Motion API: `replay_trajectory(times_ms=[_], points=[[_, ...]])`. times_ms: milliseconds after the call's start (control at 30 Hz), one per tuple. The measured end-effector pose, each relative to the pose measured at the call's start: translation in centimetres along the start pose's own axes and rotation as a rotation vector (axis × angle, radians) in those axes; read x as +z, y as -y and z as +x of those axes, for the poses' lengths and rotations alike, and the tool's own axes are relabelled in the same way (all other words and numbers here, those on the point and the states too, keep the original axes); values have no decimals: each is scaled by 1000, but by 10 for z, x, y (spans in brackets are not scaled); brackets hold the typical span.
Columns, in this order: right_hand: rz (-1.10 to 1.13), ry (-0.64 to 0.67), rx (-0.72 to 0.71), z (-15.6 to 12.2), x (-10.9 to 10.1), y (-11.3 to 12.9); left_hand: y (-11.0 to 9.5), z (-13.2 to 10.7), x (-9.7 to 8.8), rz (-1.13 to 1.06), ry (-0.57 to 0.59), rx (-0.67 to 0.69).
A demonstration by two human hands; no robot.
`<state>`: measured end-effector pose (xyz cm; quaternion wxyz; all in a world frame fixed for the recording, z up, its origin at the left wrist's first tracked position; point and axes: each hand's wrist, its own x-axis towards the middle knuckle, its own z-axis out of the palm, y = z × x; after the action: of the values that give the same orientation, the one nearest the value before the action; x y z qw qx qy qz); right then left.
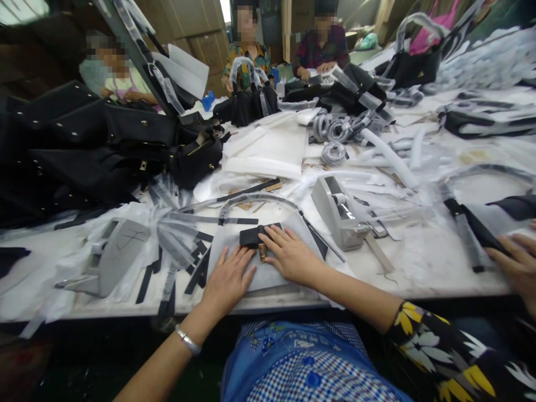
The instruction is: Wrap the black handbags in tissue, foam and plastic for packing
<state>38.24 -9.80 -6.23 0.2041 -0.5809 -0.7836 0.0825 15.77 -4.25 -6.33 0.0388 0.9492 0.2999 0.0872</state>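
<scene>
In front of me on the table lies a black handbag with a pale wrapping sheet [301, 237] over its body and a plastic-wrapped handle [259, 197] arching up behind. A black flap or strap [249, 237] crosses the top of the sheet, with a gold clasp [262, 252] at its middle. My left hand [230, 274] lies flat on the sheet, fingertips by the flap's left lower edge. My right hand [293, 255] rests with fingers stretched over the flap's right part, thumb beside the clasp. Neither hand grips anything visible.
Grey tape dispensers [341, 215] stand right and left, with black strips [144, 283] nearby. Black bags [62, 151] pile up at left. Wrapped coils [334, 152] and white sheets [263, 145] lie behind. Another person's hand [519, 259] is at right; several people work across the table.
</scene>
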Motion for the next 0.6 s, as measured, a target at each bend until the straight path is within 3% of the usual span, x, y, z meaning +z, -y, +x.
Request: replay_trajectory(times_ms=[133,400,600], points=[[39,45,-34,3,-6,-7,1,4,-2,-5,-46,47],[166,-186,-195,-17,10,-15,2,-8,8,-80,-218,99],[108,-167,-242,-18,13,-14,3,-12,15,-112,-300,155]])
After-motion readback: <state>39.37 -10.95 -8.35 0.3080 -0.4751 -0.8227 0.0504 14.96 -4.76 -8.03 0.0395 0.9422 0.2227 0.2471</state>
